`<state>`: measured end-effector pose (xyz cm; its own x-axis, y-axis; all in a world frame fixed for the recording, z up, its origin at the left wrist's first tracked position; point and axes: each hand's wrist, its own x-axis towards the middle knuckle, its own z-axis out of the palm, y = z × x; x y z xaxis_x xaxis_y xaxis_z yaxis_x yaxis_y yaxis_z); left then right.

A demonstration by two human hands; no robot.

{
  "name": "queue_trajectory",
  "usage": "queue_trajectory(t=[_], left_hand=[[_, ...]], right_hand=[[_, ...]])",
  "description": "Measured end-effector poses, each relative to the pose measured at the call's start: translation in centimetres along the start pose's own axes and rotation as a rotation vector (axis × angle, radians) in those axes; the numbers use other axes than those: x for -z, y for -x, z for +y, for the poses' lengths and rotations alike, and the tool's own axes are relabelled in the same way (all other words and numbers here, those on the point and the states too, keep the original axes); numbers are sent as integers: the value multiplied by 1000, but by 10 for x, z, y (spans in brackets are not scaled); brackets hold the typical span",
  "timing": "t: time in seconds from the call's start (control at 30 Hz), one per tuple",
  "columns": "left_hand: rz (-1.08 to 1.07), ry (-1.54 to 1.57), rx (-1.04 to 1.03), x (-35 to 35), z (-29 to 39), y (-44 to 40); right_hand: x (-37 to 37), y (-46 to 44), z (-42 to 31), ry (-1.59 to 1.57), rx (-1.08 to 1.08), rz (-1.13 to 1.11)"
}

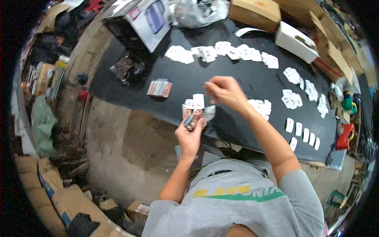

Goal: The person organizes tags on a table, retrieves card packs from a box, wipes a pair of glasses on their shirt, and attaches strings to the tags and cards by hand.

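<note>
My left hand point(190, 136), at the table's near edge, is closed round several small printed cards point(194, 118). White cards point(198, 101) show just above its fingers, and a small clear plastic piece point(210, 113) is at their right. My right hand point(223, 91) is raised over the black table to the upper right of the left one, its fingers drawn together; what they hold, if anything, is blurred. A stack of printed cards point(160, 88) lies to the left. Behind my right forearm is a pile of white cards point(260, 108).
White card piles point(179, 54) run along the table's far side and right point(291, 99). Single white cards point(299, 128) lie at the right. A printed box point(148, 21), plastic bag point(199, 14), white box point(296, 42) and brown carton point(256, 14) stand at the back.
</note>
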<state>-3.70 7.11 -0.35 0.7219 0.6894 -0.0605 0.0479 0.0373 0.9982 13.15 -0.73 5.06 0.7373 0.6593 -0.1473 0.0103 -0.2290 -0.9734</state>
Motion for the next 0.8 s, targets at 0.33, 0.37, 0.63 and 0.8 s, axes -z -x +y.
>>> queue_trajectory(t=[0.33,0.37,0.63,0.8], left_hand=[[33,71,185,11,13,5],[80,53,202,12,13,7],[169,88,70,15,39,10],[-201,339,403,-11,44,6]], right_hand=[[-30,-61,32,-30,23,173],[-26,-60,33,-51,60,212],[123,44,50,643,-160,671],[160,83,74,655,-509,638]])
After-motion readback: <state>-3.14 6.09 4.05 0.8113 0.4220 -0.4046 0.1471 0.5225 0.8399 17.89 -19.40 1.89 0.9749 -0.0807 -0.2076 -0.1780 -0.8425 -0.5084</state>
